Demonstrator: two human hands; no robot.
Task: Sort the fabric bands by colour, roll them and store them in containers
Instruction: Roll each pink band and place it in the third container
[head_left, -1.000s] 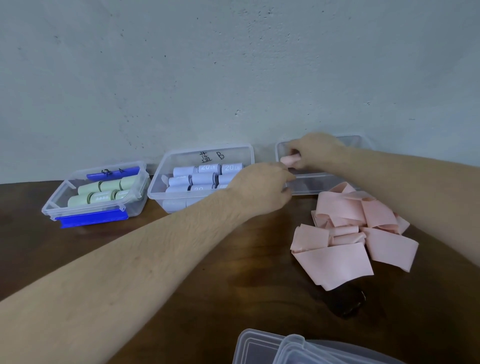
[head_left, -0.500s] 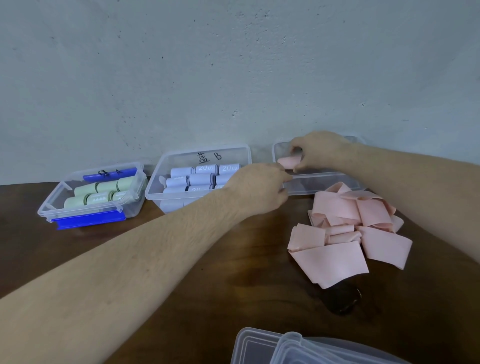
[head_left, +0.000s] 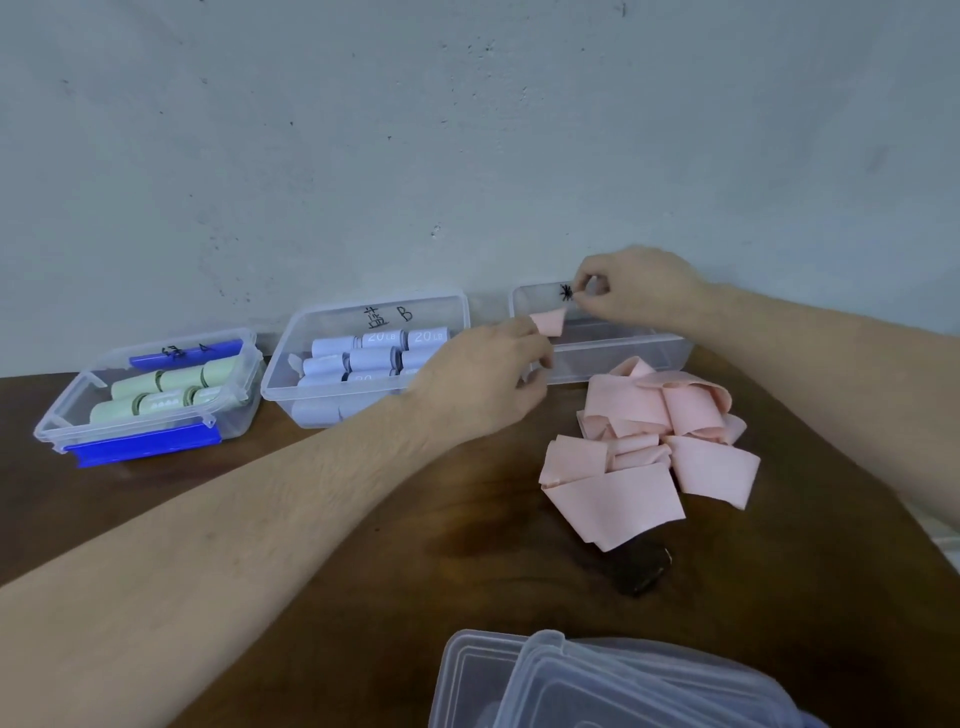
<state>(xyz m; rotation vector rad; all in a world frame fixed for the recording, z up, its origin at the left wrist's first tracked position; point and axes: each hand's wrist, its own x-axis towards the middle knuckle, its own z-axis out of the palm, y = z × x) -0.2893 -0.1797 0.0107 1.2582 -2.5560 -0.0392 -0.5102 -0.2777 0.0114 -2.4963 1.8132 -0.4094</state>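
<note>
Dark brown wooden table (head_left: 363, 545) against a pale grey wall (head_left: 363, 130). Three clear plastic containers in a row along the wall. Left one, the clear container with blue clip handles (head_left: 150, 395), holds pale green fabric rolls (head_left: 171, 389). Middle clear container marked "B" (head_left: 363, 358) holds pale blue-lilac rolls (head_left: 374, 353), two printed "20 LB". Rightmost clear container with a black mark on its far wall (head_left: 623, 348): contents cannot be made out apart from what the hands present. Left hand (head_left: 483, 384) at that container's left near corner, fingers curled, pinching a small pink rolled fabric band (head_left: 548, 322) at the rim. Right hand (head_left: 639, 291) above the container's far wall, thumb and fingertips pinched together; what they hold cannot be told. Loose pile of pink fabric bands (head_left: 649, 447), unrolled and folded over one another, on the table just in front of the rightmost container. Small dark object (head_left: 641, 571) partly under the pile's near edge. Stack of clear plastic lids (head_left: 597, 680) at the near table edge.
</note>
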